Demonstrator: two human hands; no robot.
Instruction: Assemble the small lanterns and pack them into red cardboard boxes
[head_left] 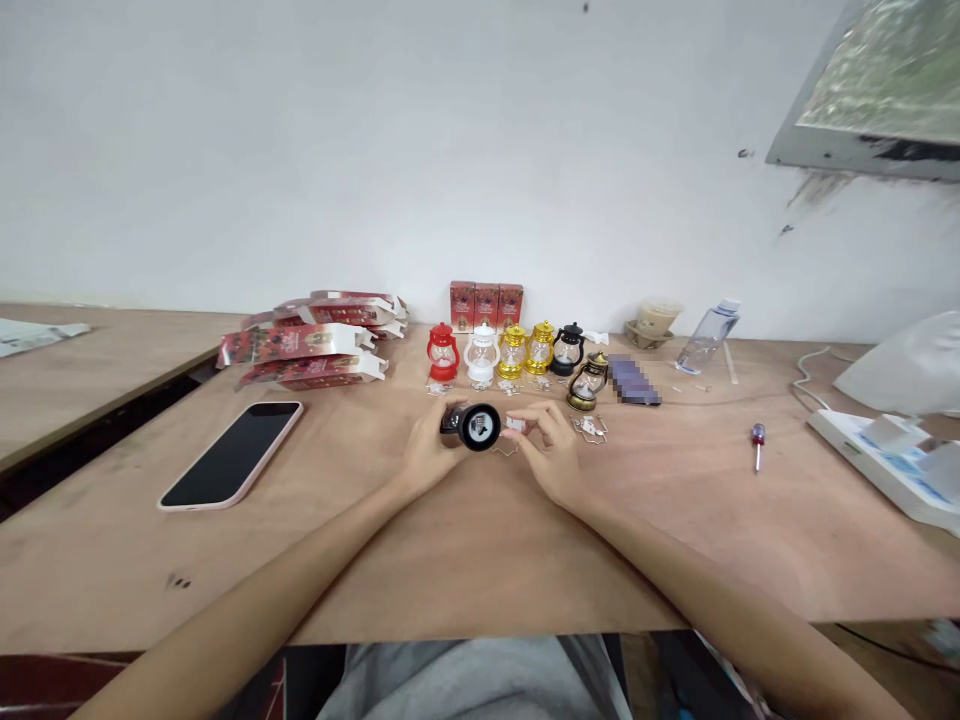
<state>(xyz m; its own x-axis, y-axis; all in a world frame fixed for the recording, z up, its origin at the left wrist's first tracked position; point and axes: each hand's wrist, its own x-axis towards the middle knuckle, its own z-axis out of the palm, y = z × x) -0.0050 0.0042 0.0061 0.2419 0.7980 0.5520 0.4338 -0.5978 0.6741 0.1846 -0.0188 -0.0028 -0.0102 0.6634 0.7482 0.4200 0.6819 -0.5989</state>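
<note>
My left hand point(433, 448) is closed around a small black lantern point(492, 410), tipped so that its round underside faces me. The inside of that base looks pale, with a dark metallic bit in the middle. Just to the right, my right hand point(551, 447) pinches a small white piece point(515, 424) between thumb and fingertips, close to the base but apart from it. Behind the hands stands a row of lanterns: a red one point(443, 354), a white one point(481, 355), gold ones point(512, 353) and a black one point(568, 352). A bronze lantern point(587, 383) stands nearer, at the right.
Small wire-and-white parts point(591, 430) lie by the lanterns. Three red boxes point(486, 307) stand against the wall; flattened cartons point(315, 345) are piled left. A phone point(232, 455), screwdriver point(758, 445), power strip point(877, 465), water bottle point(706, 338) and drink cup point(657, 318) surround the work area.
</note>
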